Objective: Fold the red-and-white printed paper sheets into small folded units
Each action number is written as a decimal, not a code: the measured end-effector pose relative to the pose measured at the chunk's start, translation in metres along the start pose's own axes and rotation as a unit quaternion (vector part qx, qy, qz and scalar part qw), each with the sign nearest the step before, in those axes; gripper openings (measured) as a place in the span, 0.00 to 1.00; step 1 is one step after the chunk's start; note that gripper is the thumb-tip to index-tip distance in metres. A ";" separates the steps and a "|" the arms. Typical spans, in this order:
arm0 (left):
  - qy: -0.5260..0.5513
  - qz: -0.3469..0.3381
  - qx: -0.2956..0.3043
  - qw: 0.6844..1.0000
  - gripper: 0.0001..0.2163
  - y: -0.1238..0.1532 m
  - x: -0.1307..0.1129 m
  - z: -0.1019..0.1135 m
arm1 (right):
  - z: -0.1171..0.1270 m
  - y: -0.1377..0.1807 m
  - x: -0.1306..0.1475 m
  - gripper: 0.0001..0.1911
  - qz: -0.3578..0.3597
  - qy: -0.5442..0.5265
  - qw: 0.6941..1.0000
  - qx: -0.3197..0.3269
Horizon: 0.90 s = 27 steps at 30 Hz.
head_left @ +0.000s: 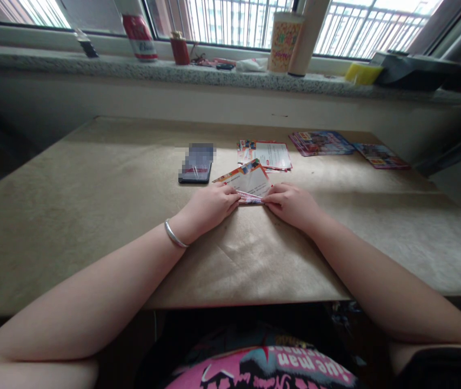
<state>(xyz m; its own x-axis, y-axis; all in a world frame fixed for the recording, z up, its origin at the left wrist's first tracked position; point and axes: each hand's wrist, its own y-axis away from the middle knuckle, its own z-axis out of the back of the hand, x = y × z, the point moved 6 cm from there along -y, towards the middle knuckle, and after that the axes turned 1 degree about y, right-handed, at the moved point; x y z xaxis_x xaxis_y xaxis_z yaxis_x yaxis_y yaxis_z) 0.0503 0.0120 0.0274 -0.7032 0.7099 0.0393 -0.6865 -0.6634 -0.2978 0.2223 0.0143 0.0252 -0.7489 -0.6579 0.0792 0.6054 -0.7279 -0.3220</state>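
Both hands meet over a printed card [248, 181] with a white text panel and an orange, colourful border. Its near edge appears folded up or overlapped by a pink and purple strip [251, 199]. My left hand [213, 205], with a silver bangle on the wrist, pinches the left part of this edge. From the other side, my right hand [291, 204] pinches the right end with thumb and fingers. Just beyond lies a loose stack of similar cards [273, 155]. A dark phone [196, 163] rests flat to the left of the card.
Two groups of glossy colourful sheets, a larger stack [322, 143] and a smaller one [381, 155], lie at the table's back right. On the windowsill [112, 64] stand a red and white can [140, 38], a red bottle [180, 48], a patterned cup [285, 43] and a yellow item [362, 73].
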 end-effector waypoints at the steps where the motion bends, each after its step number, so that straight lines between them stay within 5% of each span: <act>1: 0.000 0.000 -0.001 1.000 0.14 0.000 0.000 0.000 | 0.000 0.000 0.000 0.13 0.000 -0.001 1.000 0.000; 27: 0.017 0.003 -0.002 1.000 0.17 -0.007 0.004 -0.004 | -0.004 -0.004 -0.008 0.12 -0.023 -0.026 0.999 -0.023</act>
<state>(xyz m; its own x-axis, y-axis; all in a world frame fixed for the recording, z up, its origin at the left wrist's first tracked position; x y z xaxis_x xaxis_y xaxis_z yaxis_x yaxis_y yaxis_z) 0.0529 0.0208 0.0261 -0.7005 0.7137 0.0051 -0.6814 -0.6666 -0.3023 0.2248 0.0234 0.0224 -0.7596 -0.6343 0.1439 0.5566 -0.7484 -0.3605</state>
